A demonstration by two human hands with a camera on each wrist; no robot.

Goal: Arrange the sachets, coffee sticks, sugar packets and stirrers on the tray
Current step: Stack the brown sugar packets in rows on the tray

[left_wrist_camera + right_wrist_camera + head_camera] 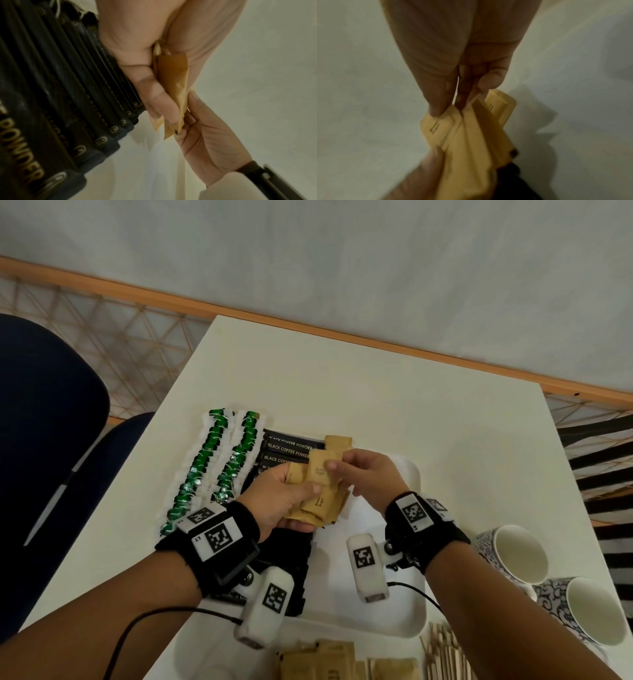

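Gripping a bunch of brown sugar packets (317, 501) above the tray (407, 607), the left hand (277, 501) holds them while the right hand (368, 477) pinches one at 12 o'clock; two cups (513, 553) stand at 4 o'clock.

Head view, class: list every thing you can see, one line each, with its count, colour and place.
Tray: one, white, table centre.
Tea sachets: two rows, green and white, tray's left.
Coffee sticks: several, black, beside the sachets.
Sugar packets: a bunch, brown, held over the tray; more at the near edge.
Stirrers: a bundle, wooden, near right.
Mugs: two, patterned, right.
Chair: one, dark blue, left.
Left hand: grips the bunch.
Right hand: pinches one packet.
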